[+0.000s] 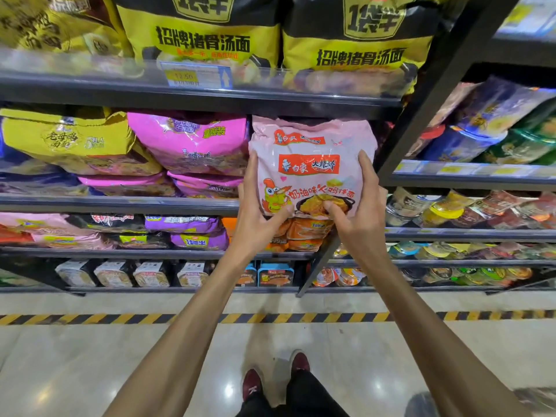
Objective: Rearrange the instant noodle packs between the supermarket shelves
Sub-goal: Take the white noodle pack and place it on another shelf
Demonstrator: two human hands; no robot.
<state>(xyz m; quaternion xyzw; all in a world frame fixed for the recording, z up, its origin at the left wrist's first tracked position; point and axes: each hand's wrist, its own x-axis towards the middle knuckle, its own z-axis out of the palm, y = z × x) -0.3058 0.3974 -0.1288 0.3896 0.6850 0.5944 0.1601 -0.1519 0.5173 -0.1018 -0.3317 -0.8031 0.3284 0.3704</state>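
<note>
Bare hands [255, 224] and forearms [186, 326], black trousers [304, 395], maroon shoes [252, 383]

Pink noodle pack [311, 167]: crinkled glossy plastic film. Shelves [192, 97]: dark matt metal, clear plastic edge strip. Floor [90, 365]: smooth, polished, reflective tile.

We look through one wide-angle camera worn on the head, aimed forward and down. It faces the shelves [192, 97] squarely from close by, and the lens bows their edges. The left hand [258, 221] and right hand [361, 218] hold a pink noodle pack [313, 164] mid-frame, while the floor [90, 356] and shoes [252, 383] fill the bottom.
</note>
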